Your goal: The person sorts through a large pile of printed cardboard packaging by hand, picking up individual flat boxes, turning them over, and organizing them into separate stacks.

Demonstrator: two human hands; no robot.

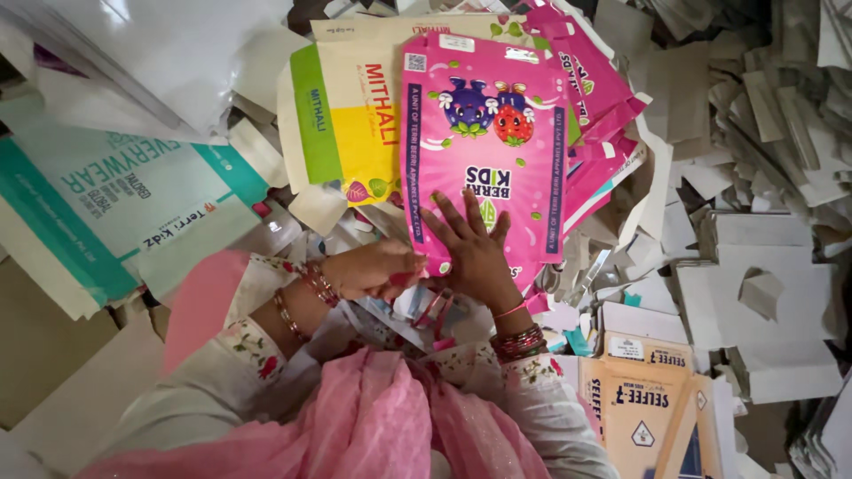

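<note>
while right hand [475, 253] presses flat, fingers spread, on pink flattened cardboard carton [484, 133], left hand [377, 269] curled, pinching its lower edge, grey offcuts [763, 115] around

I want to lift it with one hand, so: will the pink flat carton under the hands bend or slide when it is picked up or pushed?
The pink carton is a thin unfolded sheet, so it would probably flex if lifted by one edge. Its glossy print suggests it may slide on the cartons below. The right hand lies flat on it and the left hand is at its lower edge, perhaps steadying it.
</note>
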